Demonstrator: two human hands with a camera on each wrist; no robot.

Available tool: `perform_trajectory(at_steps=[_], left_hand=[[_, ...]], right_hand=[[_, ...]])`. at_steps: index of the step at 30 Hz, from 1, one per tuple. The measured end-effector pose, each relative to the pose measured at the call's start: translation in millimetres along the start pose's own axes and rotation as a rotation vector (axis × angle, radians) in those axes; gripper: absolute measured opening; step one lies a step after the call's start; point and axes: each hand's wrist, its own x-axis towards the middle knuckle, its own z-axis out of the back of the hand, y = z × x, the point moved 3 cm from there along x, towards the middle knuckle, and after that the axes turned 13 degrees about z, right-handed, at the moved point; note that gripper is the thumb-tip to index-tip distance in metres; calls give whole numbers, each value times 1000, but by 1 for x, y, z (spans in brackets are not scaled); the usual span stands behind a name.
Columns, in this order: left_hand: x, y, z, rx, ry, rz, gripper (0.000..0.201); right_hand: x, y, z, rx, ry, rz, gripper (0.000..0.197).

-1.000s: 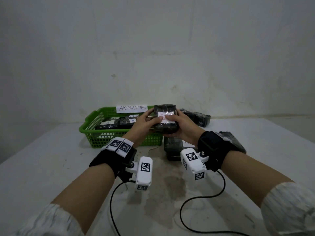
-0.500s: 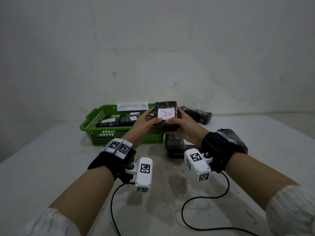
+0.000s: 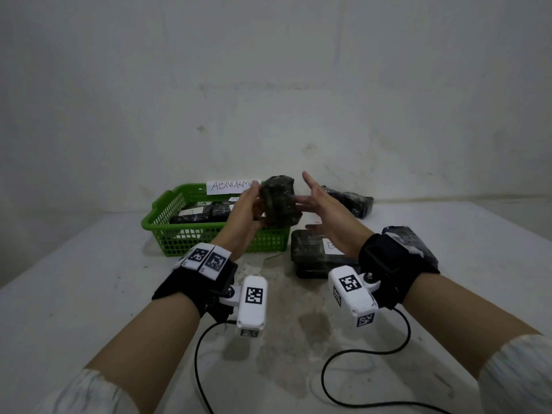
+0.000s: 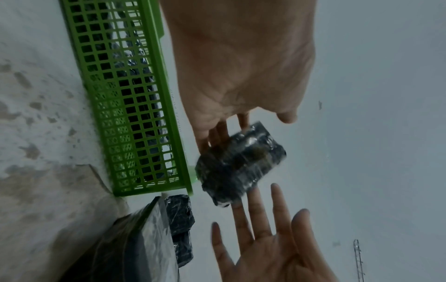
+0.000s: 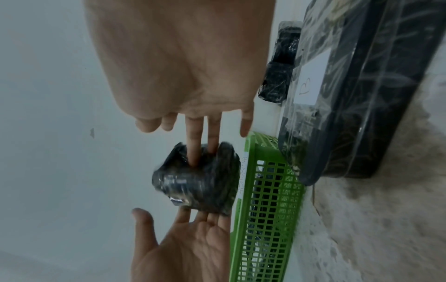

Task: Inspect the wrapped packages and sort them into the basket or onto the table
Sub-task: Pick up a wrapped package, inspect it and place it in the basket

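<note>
A dark plastic-wrapped package (image 3: 280, 201) hangs in the air over the right end of the green basket (image 3: 155, 216). My left hand (image 3: 249, 206) carries it from the left: its straight fingers (image 5: 205, 215) lie against the wrap and the thumb stands off. My right hand (image 3: 310, 195) is spread wide, with two straight fingers (image 5: 195, 150) pressing the package's other side. No label shows on the package. The left wrist view shows the package (image 4: 241, 164) blurred between both sets of fingertips.
The basket carries a paper sign reading ABNORMAL (image 3: 230, 186) and holds several wrapped packages (image 3: 194, 216). A large flat package with a B label (image 3: 316, 255) lies right of the basket. Another package (image 3: 352, 201) lies near the wall, and one (image 3: 409, 237) behind my right wrist.
The package has turned, so its white A label no longer faces me. My right hand let go of its grip and spread its fingers. The package shifted slightly left.
</note>
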Motion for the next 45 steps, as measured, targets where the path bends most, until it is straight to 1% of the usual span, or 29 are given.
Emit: perform_trajectory(at_steps=[2,4,5,6,8,9,10,12,13,15,19,21,24,27,29,31,33,35,38,41,42,45], left_hand=[[1,1,0,-14,2,27,38],[3,3,4,-11,-62,44,48],[4,4,6,-13,-89,45,49],[5,5,7,-22,-98,48,45],[4,6,3,-38,-56,60,35],[3,6,0,-40,-22,60,30],[1,5,-3,-37,6,58,26],[-1,5,-11,-23,50,60,24],[-2,5,-15,-16,65,64,26],[-3,5,-22,-1,68,83,31],[-3,8,-27,33,61,106,40],[-2,9,-26,66,36,94,40],[0,9,-22,65,-2,80,38],[0,10,-18,55,33,81,43],[0,9,-14,93,26,64,45],[1,9,-10,104,-2,48,42],[1,9,-7,85,-7,48,39],[0,9,-6,82,12,63,38],[-2,10,-6,100,28,73,41],[-2,10,-5,94,21,81,44],[-2,10,-5,90,28,87,45],[-4,11,-6,106,58,97,54]], right_hand=[[-2,0,-1,-70,37,10,51],[-4,2,-4,-89,55,13,46],[-4,2,-5,-75,30,16,41],[-3,1,-4,-54,-18,21,35],[0,2,-2,-59,-138,36,28],[1,3,-2,-80,-169,30,31],[2,3,-4,-89,-172,7,36],[2,1,-13,-13,-121,-65,41],[1,0,-19,30,-97,-99,41],[2,-2,-25,46,-100,-120,40],[4,-5,-25,-28,-177,-72,34],[3,-4,-25,-32,-171,-82,32],[1,-2,-23,22,-165,-96,32],[2,-1,-19,32,-209,-71,34],[2,0,-17,55,-219,-70,36],[2,1,-18,83,-182,-90,42],[3,1,-19,62,-146,-93,50],[3,2,-20,16,-142,-82,53],[1,1,-19,9,-134,-91,58],[-1,1,-19,0,-85,-92,75],[-1,1,-18,-6,-80,-85,78],[-1,0,-16,-8,-106,-75,80]])
